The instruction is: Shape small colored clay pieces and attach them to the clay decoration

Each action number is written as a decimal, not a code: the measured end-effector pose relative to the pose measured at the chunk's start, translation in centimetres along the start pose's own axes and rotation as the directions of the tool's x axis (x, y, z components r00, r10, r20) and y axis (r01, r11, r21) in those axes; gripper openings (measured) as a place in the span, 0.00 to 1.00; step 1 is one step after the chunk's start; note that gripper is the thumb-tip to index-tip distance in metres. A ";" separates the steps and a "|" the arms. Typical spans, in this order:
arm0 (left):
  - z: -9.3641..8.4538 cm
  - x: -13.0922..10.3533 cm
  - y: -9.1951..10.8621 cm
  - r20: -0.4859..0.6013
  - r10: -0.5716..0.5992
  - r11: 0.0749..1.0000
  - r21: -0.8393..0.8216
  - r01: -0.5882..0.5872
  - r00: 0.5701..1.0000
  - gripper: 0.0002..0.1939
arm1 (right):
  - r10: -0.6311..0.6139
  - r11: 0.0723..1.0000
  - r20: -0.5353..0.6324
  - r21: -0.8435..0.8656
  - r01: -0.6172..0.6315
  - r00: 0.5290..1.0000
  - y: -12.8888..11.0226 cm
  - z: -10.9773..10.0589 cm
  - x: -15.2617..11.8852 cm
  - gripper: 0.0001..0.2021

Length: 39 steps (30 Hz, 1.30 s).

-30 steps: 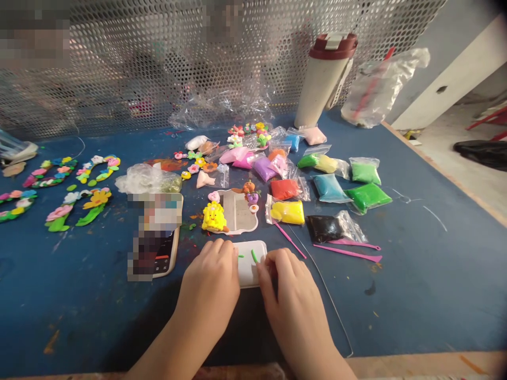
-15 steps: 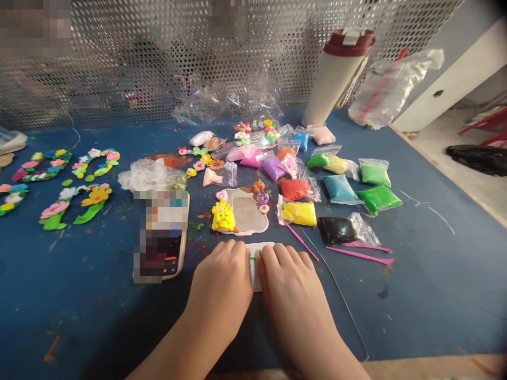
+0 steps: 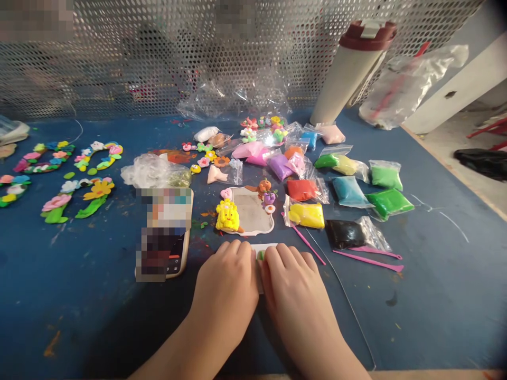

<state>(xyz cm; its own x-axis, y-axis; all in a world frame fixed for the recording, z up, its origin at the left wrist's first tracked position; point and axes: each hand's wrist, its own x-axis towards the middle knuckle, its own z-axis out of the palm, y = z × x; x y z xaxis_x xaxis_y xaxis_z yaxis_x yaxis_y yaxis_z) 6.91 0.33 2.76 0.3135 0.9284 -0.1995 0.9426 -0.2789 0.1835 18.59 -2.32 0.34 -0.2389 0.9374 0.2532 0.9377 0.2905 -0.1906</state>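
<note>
My left hand and my right hand are side by side at the front of the table, fingers curled downward and closed. Between them shows a small bit of green clay, pinched at the fingertips, which are mostly hidden behind the backs of the hands. Under both hands lies a small white board, largely covered. Just beyond it is a white-framed mirror, its border decorated with clay figures, among them a yellow animal figure at its left.
A phone lies left, near clay flower wreaths. Bagged clay, such as a yellow pack and a black pack, spreads to the right with pink tools. A tumbler stands by the perforated metal panel.
My hands have drawn slightly closer together. The thin green strand that spanned them now shows as a short, thicker bit beside my right hand. The view has shifted slightly.
</note>
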 end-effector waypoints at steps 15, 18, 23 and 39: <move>0.5 -0.3 -0.2 -0.033 0.005 1.000 -0.029 -0.006 0.999 0.14 | -0.029 0.999 -0.021 0.020 0.029 0.999 -0.2 -0.2 0.0 0.14; 0.4 -0.3 -0.2 -0.037 0.006 0.999 -0.039 -0.008 0.999 0.13 | -0.022 0.999 -0.016 0.038 0.022 1.000 -0.2 -0.1 0.1 0.13; 0.4 -0.2 -0.3 -0.046 0.003 0.998 -0.070 -0.006 0.999 0.14 | 0.013 0.994 -0.008 0.108 -0.012 1.000 0.0 0.0 0.0 0.12; 0.4 -0.5 -0.9 -0.088 0.033 0.987 -0.155 -0.046 0.996 0.14 | -0.096 0.821 0.331 0.560 -0.113 0.939 6.0 -3.7 2.0 0.08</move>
<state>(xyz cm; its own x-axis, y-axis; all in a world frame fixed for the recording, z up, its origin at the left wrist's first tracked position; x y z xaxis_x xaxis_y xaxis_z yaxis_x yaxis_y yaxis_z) 5.90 -0.01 2.28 0.3327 0.9369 -0.1077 0.8980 -0.2798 0.3396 24.65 0.54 3.25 -0.3982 0.9155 -0.0579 0.6554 0.2398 -0.7162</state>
